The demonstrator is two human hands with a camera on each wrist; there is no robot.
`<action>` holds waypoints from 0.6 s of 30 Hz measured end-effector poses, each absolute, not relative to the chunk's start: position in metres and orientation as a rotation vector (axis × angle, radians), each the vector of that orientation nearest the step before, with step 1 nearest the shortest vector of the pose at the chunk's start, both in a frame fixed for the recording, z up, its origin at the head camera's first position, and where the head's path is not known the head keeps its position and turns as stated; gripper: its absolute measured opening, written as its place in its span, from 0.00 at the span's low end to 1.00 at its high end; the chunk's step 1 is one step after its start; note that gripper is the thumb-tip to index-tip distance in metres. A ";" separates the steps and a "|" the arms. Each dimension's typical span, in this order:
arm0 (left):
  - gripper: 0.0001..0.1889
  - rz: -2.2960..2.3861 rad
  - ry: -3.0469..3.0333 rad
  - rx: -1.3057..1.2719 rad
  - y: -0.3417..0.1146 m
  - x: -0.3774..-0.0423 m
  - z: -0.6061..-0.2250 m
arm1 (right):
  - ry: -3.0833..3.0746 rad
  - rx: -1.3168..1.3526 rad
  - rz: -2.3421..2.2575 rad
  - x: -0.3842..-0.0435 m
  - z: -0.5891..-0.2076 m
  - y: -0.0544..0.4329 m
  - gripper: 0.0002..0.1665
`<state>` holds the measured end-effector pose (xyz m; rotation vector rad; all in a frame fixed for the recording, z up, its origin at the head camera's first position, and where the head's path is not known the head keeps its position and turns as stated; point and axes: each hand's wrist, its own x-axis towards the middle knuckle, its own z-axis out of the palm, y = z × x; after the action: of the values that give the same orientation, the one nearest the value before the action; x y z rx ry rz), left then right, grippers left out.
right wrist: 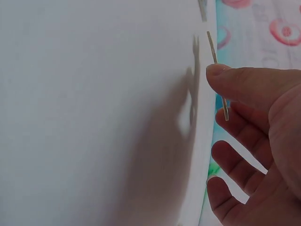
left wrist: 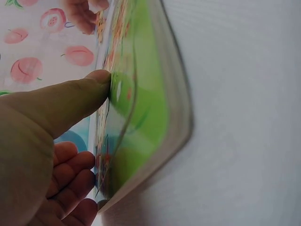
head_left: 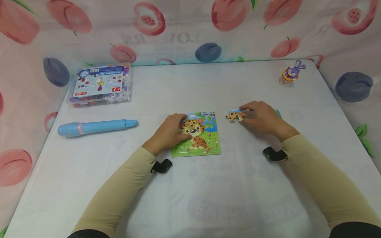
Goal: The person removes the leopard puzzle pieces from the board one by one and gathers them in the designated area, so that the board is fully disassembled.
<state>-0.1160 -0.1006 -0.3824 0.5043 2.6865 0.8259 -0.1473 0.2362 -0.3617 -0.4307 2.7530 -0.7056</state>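
A square jigsaw puzzle (head_left: 205,138) in its tray, with a spotted leopard cub on green grass, lies flat on the table. My left hand (head_left: 169,134) holds it at its left side, the thumb on the picture and the fingers at the upper left edge. Between thumb and fingertips my right hand (head_left: 262,119) pinches a spotted jigsaw piece (head_left: 233,115), to the right of the puzzle. Edge-on in the right wrist view, that thin piece (right wrist: 212,46) is held clear above its shadow. A green-blue piece (head_left: 278,113) shows partly from behind the right hand.
A transparent box (head_left: 126,89) with a printed label and colourful small parts stands at the back left. In front of it lies a light blue stick-shaped thing (head_left: 98,127). A purple rabbit figure (head_left: 291,73) stands at the back right. Fruit-patterned cloth (head_left: 178,19) rises behind the table.
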 end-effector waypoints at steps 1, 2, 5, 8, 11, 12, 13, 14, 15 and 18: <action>0.42 0.827 2.687 0.505 -0.101 -0.116 -0.382 | 2.754 -0.426 -0.706 -0.147 -0.362 0.240 0.28; 0.42 0.827 2.687 0.506 -0.101 -0.116 -0.383 | 2.755 -0.424 -0.708 -0.146 -0.362 0.244 0.28; 0.42 0.824 2.686 0.506 -0.100 -0.116 -0.383 | 2.755 -0.409 -0.714 -0.145 -0.363 0.255 0.28; 0.42 0.820 2.685 0.507 -0.100 -0.116 -0.383 | 2.759 -0.391 -0.703 -0.144 -0.365 0.266 0.28; 0.42 0.814 2.689 0.508 -0.100 -0.116 -0.382 | 2.761 -0.373 -0.689 -0.143 -0.365 0.274 0.28; 0.42 0.811 2.691 0.509 -0.100 -0.116 -0.383 | 2.761 -0.371 -0.680 -0.143 -0.365 0.277 0.28; 0.42 0.810 2.692 0.509 -0.100 -0.116 -0.383 | 2.762 -0.367 -0.679 -0.143 -0.365 0.280 0.28; 0.42 0.809 2.694 0.509 -0.101 -0.116 -0.383 | 2.763 -0.363 -0.675 -0.143 -0.365 0.282 0.28; 0.42 0.812 2.693 0.509 -0.101 -0.116 -0.383 | 2.763 -0.361 -0.671 -0.143 -0.365 0.284 0.29; 0.41 0.818 2.688 0.508 -0.101 -0.116 -0.382 | 2.766 -0.345 -0.665 -0.143 -0.366 0.291 0.29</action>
<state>-0.1158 -0.1008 -0.3823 0.5084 2.6878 0.8183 -0.1433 0.2911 -0.3664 -0.3449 2.7661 -0.6647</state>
